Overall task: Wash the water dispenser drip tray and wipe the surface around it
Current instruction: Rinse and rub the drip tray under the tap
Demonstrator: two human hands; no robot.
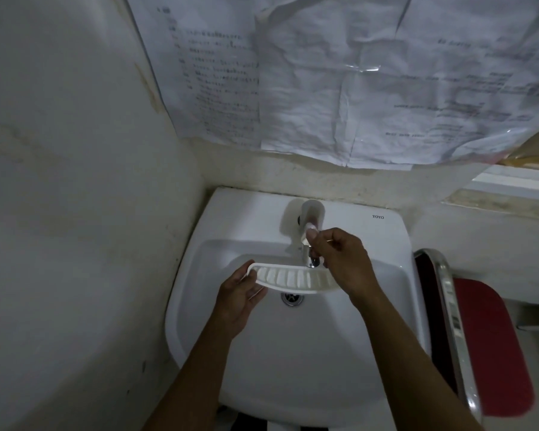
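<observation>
A white, curved, slotted drip tray (pixel 293 278) is held level over the basin of a white sink (pixel 386 306), just under the tap's spout. My left hand (pixel 240 298) grips the tray's left end. My right hand (pixel 339 259) is closed around the chrome tap (pixel 311 231), fingers on its lever, and it covers the tray's right end. No running water can be made out. The drain (pixel 291 298) shows just below the tray.
The sink stands in a corner, a white wall (pixel 75 181) close on the left. Crumpled printed papers under plastic (pixel 355 73) hang on the back wall. A red chair with a chrome frame (pixel 486 346) stands right beside the sink.
</observation>
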